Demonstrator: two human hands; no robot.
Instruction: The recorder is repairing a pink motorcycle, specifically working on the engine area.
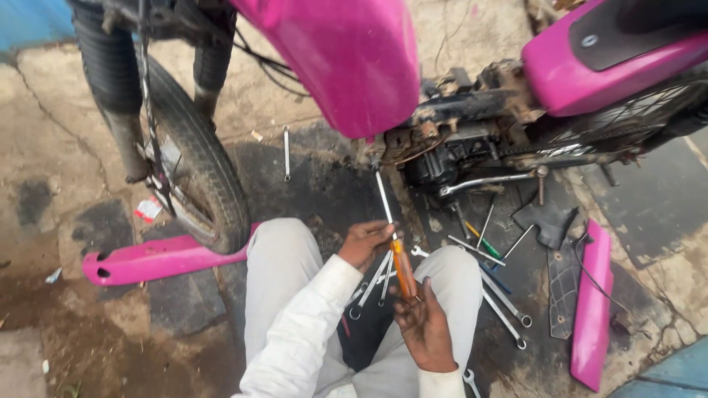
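1. The right hand [424, 324] is wrapped around the orange handle of a long screwdriver [398, 254].
2. The left hand [366, 242] pinches the metal shaft just above the handle.
3. The screwdriver tip points up at the dirty engine [442, 151] of a pink motorbike [354, 59].
4. Both hands sit between the person's knees, which are in light trousers.
5. Many spanners [501, 295] lie on the dark ground near the right knee.
6. A pink panel [151, 259] lies by the front wheel [203, 166].

Outdoor roadside repair spot, stripped pink motorcycle [354, 59], spanners [501, 295] scattered on oil-stained concrete ground [44, 155]
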